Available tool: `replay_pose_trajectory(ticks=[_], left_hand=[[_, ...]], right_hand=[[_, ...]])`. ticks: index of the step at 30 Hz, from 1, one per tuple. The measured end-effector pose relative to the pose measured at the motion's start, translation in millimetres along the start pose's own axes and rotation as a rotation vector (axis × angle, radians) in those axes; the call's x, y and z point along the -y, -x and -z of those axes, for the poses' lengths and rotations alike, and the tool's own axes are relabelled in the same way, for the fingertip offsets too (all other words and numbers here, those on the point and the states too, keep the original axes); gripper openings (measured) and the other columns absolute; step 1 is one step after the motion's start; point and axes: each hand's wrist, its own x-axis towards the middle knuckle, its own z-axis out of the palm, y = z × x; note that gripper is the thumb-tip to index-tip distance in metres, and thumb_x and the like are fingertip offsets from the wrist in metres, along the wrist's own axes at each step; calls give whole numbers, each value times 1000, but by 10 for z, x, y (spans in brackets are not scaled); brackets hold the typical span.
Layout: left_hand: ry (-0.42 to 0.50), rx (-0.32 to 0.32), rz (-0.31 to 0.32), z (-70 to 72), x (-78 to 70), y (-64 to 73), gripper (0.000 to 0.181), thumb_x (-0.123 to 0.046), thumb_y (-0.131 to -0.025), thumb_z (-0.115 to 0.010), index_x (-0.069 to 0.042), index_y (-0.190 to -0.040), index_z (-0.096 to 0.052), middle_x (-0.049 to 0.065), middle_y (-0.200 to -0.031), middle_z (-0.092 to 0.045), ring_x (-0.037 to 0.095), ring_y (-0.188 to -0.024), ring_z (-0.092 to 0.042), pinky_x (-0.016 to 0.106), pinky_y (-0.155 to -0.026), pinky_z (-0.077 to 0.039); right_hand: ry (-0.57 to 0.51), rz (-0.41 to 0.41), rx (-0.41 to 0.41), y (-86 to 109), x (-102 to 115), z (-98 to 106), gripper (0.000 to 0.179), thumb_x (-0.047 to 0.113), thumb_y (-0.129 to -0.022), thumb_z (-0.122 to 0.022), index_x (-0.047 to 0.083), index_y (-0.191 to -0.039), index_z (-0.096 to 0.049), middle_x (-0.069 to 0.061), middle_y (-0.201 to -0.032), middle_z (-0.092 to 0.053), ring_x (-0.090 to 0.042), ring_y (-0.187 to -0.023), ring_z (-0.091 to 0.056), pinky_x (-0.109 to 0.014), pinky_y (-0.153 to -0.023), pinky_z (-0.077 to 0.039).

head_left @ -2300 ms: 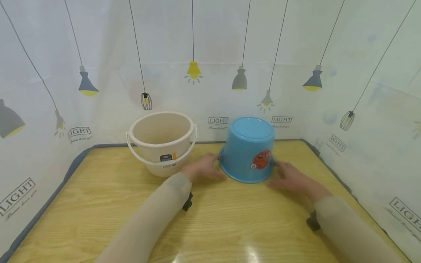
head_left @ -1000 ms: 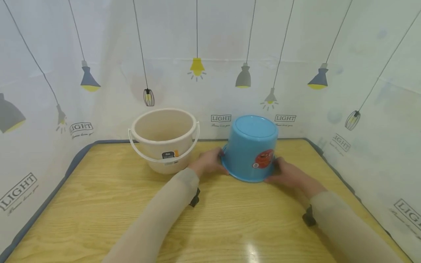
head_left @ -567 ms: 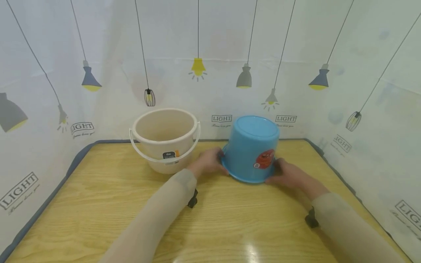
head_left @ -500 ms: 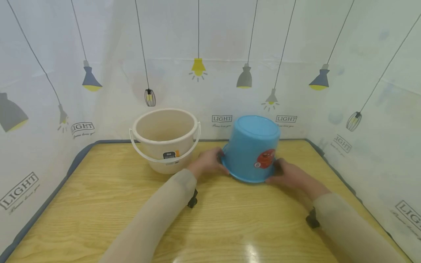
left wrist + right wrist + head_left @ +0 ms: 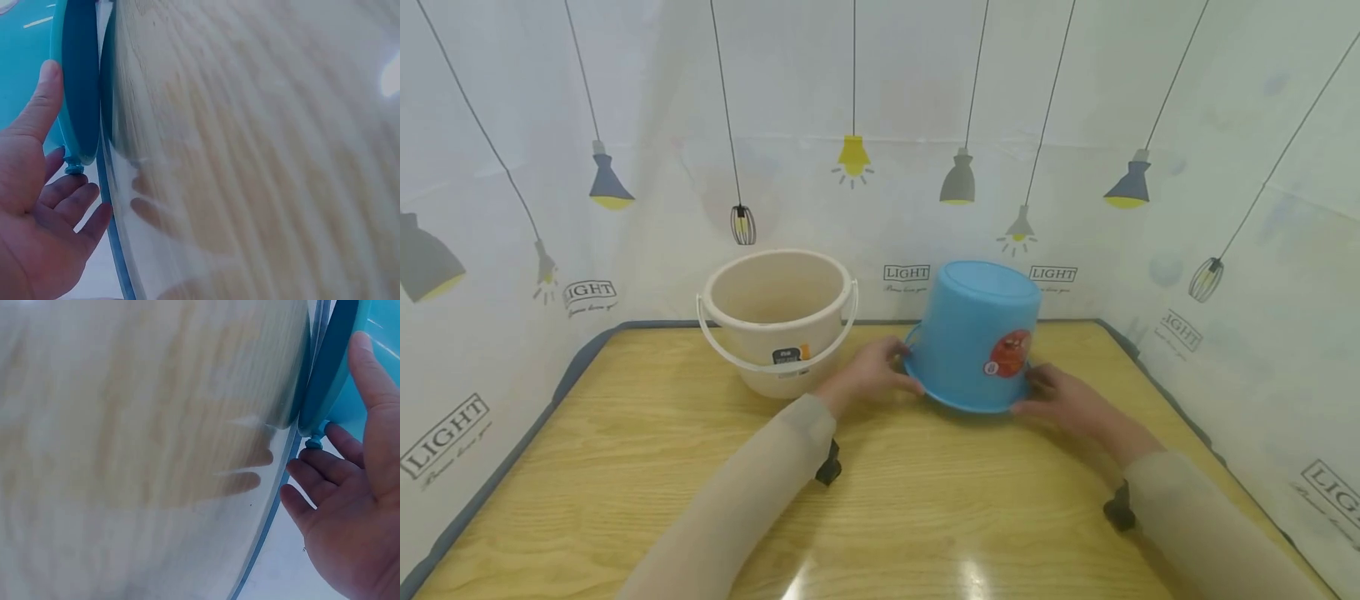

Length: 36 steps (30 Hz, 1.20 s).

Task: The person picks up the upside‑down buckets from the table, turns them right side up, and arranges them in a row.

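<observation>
Half-curled grip: left hand (image 5: 871,372) and right hand (image 5: 1071,403) hold opposite sides of upturned blue plastic bucket (image 5: 958,342), tilted near back of wood-grain table (image 5: 932,508), near rim (image 5: 976,409) raised. Cream bucket (image 5: 760,342) stands upright alongside. Work looks early: hold secured, blue plastic bucket not yet righted.

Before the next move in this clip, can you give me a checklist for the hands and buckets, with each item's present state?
1. Left hand on the blue bucket: ok, thumb against its outside by the rim.
2. Right hand on the opposite side: ok, thumb likewise against the outside.
3. Blue bucket flat on the table: not ok; it is upside down and tilted, near edge raised.
4. Far edge of the blue bucket touching the table: cannot tell, hidden.
5. Beige bucket upright: ok.
6. Left wrist clear of the beige bucket: cannot tell; they overlap in the head view.
</observation>
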Motion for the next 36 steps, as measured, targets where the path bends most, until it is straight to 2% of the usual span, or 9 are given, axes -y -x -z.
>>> replay_pose_trajectory(ticks=[7,12,21,28,36], left_hand=[[54,-23,-14,36,14,48,79,-39,-76,-102,-8,-140,-67,12,-156,-65,37,-152,-55,57,-128,-45],[87,-30,-3,42,-1,68,80,-40,-77,-101,-9,-142,-67,12,-158,-64,36,-152,-55,54,-128,-45],[222,-34,15,58,-54,117,84,-41,-82,-98,-8,-150,-62,15,-159,-62,38,-151,-56,54,-127,-47],[242,-73,2,52,-43,112,81,-46,-84,-96,-9,-148,-64,14,-158,-64,37,-147,-60,52,-124,-50],[271,-82,3,70,-60,143,82,-50,-85,-94,-11,-151,-63,12,-161,-61,37,-150,-58,50,-123,-52]], right_hand=[[-47,-10,-16,20,-27,5,114,78,-89,-74,2,-166,-40,-30,-170,-42,-55,-158,-38,-74,-128,-32],[-89,-2,-16,47,-11,10,109,74,-93,-74,2,-166,-40,-30,-170,-43,-55,-157,-40,-73,-127,-35],[-142,29,-48,75,9,28,96,64,-99,-73,0,-164,-43,-30,-167,-46,-53,-154,-46,-70,-126,-40],[-185,8,-54,75,17,44,94,65,-101,-70,3,-165,-42,-28,-168,-47,-50,-154,-47,-69,-126,-41],[-218,4,-67,86,46,43,90,66,-102,-69,5,-164,-45,-26,-166,-50,-49,-152,-50,-69,-124,-44]])
